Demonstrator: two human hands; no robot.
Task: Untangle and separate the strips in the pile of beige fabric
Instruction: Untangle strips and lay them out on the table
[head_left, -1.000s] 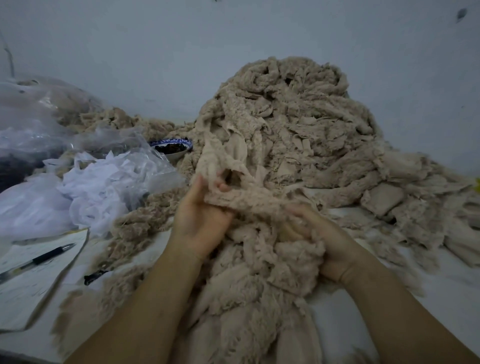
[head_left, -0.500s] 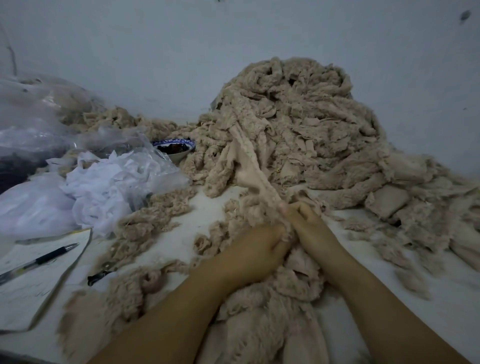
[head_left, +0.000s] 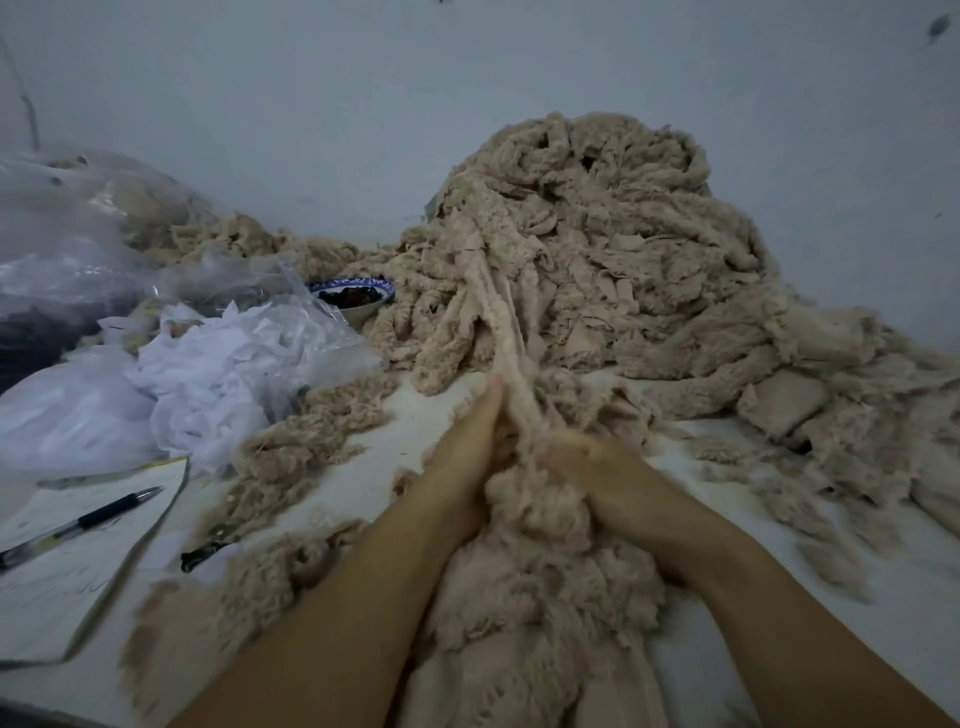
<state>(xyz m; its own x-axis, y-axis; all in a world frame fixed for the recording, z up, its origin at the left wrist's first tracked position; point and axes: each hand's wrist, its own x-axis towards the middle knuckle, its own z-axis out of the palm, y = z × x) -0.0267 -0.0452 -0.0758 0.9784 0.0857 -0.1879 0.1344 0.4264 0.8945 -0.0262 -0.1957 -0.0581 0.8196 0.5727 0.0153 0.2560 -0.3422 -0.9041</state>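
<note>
White worktop (head_left: 909, 613): beige fabric pile (head_left: 597, 270) centre to right; white plastic bags (head_left: 208, 374) left; blue-rimmed bowl (head_left: 358, 306) beside pile; paper sheet (head_left: 67, 582) with pen (head_left: 88, 519) lower left.

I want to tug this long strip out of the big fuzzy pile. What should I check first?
1. Left hand grips the strip: ok.
2. Right hand grips it too: cannot tell, blurred.
3. Strip stretched straight toward the pile: ok.
4. Strip's far end free: not ok, it disappears into the pile.
5. Bowl out of the way: not ok, it sits at the pile's edge.
6. Pen clear: ok, far left.
</note>
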